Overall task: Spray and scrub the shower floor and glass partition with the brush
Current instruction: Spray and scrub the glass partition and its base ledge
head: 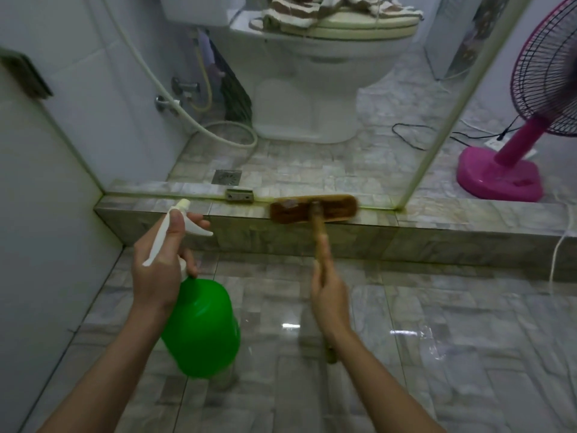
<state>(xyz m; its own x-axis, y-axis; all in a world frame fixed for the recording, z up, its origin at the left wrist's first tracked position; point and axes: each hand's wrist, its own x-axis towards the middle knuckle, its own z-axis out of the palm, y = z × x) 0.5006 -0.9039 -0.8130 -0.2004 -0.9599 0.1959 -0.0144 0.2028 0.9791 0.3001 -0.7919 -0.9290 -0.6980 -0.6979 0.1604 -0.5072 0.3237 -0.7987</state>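
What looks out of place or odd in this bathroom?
A pink plastic pedestal fan stands on the tiles right of the glass partition, its black cord trailing over them: odd beside a wet shower. A brown-striped cloth lies heaped on the toilet lid.

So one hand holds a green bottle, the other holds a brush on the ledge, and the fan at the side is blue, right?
Not quite. The fan is pink, not blue, as the head view shows. The rest is right: the left hand holds the green bottle, and the right hand holds the brush on the ledge.
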